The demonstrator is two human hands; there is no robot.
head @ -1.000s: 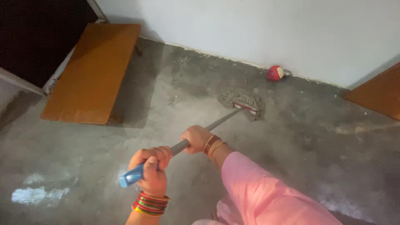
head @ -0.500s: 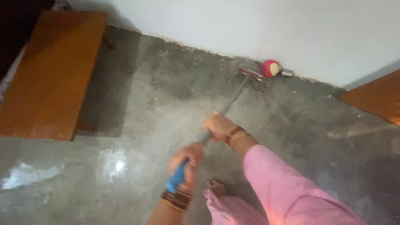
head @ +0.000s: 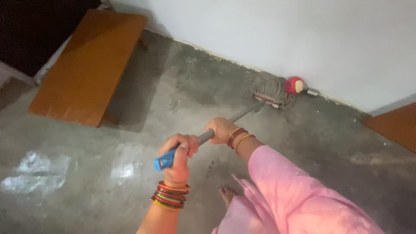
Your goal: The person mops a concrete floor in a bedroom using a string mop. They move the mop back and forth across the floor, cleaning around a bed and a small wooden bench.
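Note:
Both my hands grip a mop with a grey metal handle (head: 241, 115) and a blue end cap (head: 164, 162). My left hand (head: 178, 157), with coloured bangles at the wrist, holds the blue end. My right hand (head: 221, 129), in a pink sleeve, holds the shaft farther along. The grey string mop head (head: 267, 88) lies on the wet concrete floor against the white wall, touching a red and cream ball (head: 295, 85).
A low orange wooden bench (head: 88, 65) stands at the left by a dark doorway (head: 34, 30). Another orange wooden piece (head: 392, 125) sits at the right edge. My bare foot (head: 226, 195) shows below the hands. Wet glare patches (head: 37, 173) mark the floor at the left.
The mop head went from the open floor to the wall beside the ball and stays there. My hands shifted slightly left and the handle now lies flatter.

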